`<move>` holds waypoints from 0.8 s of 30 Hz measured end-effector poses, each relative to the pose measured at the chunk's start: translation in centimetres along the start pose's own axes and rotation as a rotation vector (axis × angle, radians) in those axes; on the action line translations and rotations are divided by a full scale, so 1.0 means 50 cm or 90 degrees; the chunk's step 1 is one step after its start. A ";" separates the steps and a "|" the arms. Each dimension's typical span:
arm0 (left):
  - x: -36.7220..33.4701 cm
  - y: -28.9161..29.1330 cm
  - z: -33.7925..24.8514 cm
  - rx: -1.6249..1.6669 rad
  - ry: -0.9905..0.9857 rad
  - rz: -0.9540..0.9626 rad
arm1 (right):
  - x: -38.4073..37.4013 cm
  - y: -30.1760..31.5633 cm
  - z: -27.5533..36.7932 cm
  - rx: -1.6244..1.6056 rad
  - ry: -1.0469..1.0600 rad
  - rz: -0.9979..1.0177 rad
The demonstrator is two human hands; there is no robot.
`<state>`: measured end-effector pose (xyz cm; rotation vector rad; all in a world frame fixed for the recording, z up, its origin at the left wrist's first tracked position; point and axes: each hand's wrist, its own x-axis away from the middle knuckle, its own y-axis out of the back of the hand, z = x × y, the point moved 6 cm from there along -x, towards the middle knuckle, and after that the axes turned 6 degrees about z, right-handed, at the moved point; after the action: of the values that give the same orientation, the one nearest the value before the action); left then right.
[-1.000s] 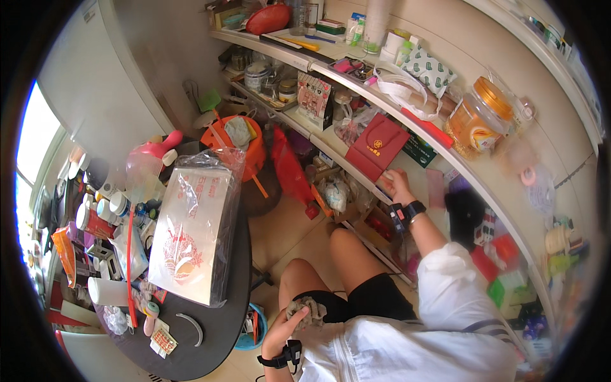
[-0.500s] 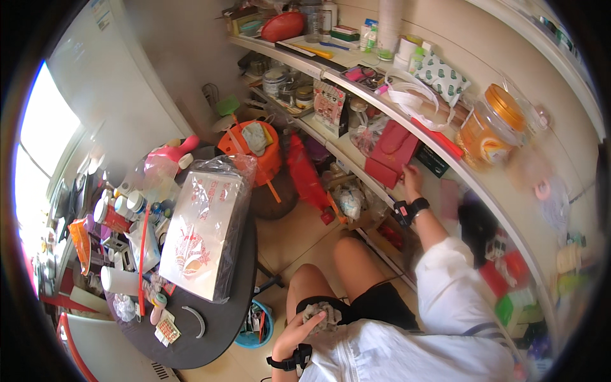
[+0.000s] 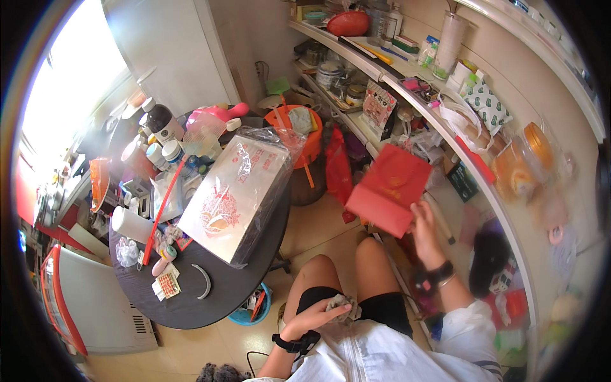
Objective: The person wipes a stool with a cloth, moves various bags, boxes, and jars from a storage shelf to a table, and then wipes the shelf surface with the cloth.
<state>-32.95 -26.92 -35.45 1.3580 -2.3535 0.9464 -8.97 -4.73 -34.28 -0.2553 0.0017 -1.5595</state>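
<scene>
A red paper gift bag [image 3: 389, 184] is held up in front of the shelves by my right hand [image 3: 425, 230], whose fingers grip its lower right edge. The bag is tilted and clear of the shelf. Low over my lap, my left hand [image 3: 321, 316] is closed around a crumpled greyish cloth [image 3: 344, 310] resting by my thighs. A wooden-looking stick with a dark tip [image 3: 440, 219] lies on the shelf just right of my right hand. The dark green box [image 3: 463, 181] sits on that same shelf, behind the bag.
On the left stands a dark round table [image 3: 184, 305] carrying a plastic-wrapped white box [image 3: 238, 197], bottles and small items. An orange bucket [image 3: 305, 149] and a red bag [image 3: 338, 172] are beyond it. A blue bin [image 3: 245, 316] is under the table. Crowded shelves [image 3: 503, 210] curve along the right.
My right hand has lifted the red gift bag off the shelf and drawn it left toward me. My left hand still holds the cloth. The whole view has shifted toward the left.
</scene>
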 end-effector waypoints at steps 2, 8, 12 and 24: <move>0.008 -0.012 -0.022 -0.045 0.019 0.008 | 0.035 -0.083 0.030 0.006 0.011 0.100; 0.024 -0.001 0.013 -0.039 0.033 -0.015 | 0.134 -0.376 0.134 -0.094 -0.047 0.276; 0.005 -0.017 0.018 -0.049 -0.005 0.002 | 0.122 -0.509 0.133 -0.149 -0.012 0.426; 0.044 0.081 0.088 0.096 0.027 -0.219 | 0.057 -0.327 -0.103 -0.006 -0.170 0.400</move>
<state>-37.12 -29.85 -39.28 1.7108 -1.9615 1.0477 -25.90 -8.23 -36.16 -0.4226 -0.1101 -0.8935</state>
